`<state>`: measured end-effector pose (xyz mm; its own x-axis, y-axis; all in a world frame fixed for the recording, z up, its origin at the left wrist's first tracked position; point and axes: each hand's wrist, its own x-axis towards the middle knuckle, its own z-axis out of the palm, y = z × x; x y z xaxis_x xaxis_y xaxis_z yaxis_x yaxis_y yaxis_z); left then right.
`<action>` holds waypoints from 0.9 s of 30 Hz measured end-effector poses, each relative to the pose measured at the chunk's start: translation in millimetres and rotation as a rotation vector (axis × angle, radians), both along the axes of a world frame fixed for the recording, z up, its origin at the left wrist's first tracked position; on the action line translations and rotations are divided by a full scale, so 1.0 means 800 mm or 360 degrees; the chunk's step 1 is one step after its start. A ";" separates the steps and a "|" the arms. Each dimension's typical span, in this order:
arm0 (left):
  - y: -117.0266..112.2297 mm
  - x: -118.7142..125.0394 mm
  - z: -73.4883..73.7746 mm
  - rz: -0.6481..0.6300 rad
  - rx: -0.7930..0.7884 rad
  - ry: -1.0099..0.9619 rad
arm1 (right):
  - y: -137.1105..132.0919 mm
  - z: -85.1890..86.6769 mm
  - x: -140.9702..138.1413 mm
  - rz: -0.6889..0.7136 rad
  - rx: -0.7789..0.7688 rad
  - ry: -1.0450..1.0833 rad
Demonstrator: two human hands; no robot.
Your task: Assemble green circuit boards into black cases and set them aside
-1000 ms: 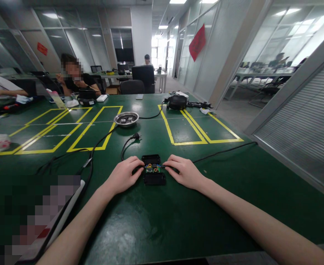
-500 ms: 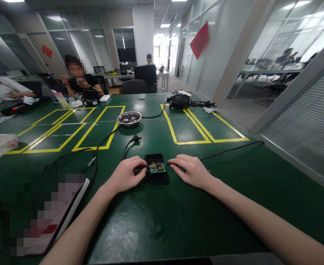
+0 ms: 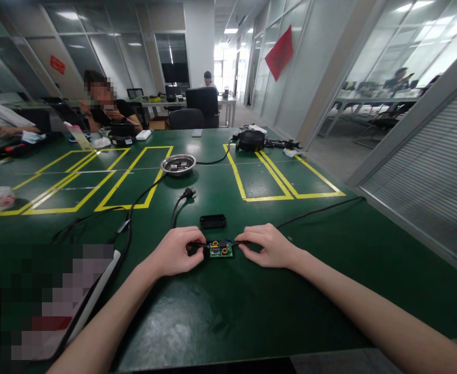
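Note:
Between my hands is a small green circuit board [image 3: 221, 250] with copper-wound coils and short coloured wires. A black cable leads from each end of it. My left hand [image 3: 179, 251] is closed, thumb and fingers pinching the left cable close to the board. On the other side, my right hand [image 3: 266, 246] pinches the right cable [image 3: 314, 212], which runs off across the table. Just beyond the board lies a black plastic case half [image 3: 213, 221], its hollow side up. Whether anything lies under the board, I cannot tell.
A plug [image 3: 189, 192] on a black cord lies past my left hand. Farther off stands a metal bowl [image 3: 178, 164] holding metal parts. Yellow tape [image 3: 267, 198] marks the green table. Dark gear [image 3: 251, 140] sits at the back; a person [image 3: 117, 111] is at the far left.
The board has come down and towards me, away from the case half and over where a flat black piece showed before. Both hands still pinch the cables. The view has shifted slightly.

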<state>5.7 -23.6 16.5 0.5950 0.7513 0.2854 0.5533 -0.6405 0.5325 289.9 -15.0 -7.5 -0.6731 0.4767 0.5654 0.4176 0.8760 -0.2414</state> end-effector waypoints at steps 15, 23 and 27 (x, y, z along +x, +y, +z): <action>0.004 -0.005 -0.004 0.0013 -0.0019 -0.0015 | 0.002 -0.008 -0.004 -0.0041 -0.0017 0.0023; 0.004 -0.005 -0.003 0.0053 0.0001 -0.0095 | 0.002 -0.008 -0.006 -0.0039 0.0036 0.0040; 0.004 -0.004 -0.003 0.0062 -0.0022 -0.0103 | 0.002 -0.009 -0.006 -0.0038 0.0024 0.0042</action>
<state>2.5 -20.8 13.9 0.5458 0.7778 0.3118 0.5418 -0.6114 0.5767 285.2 -13.3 -14.5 -0.6464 0.4837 0.5900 0.4324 0.8694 -0.2391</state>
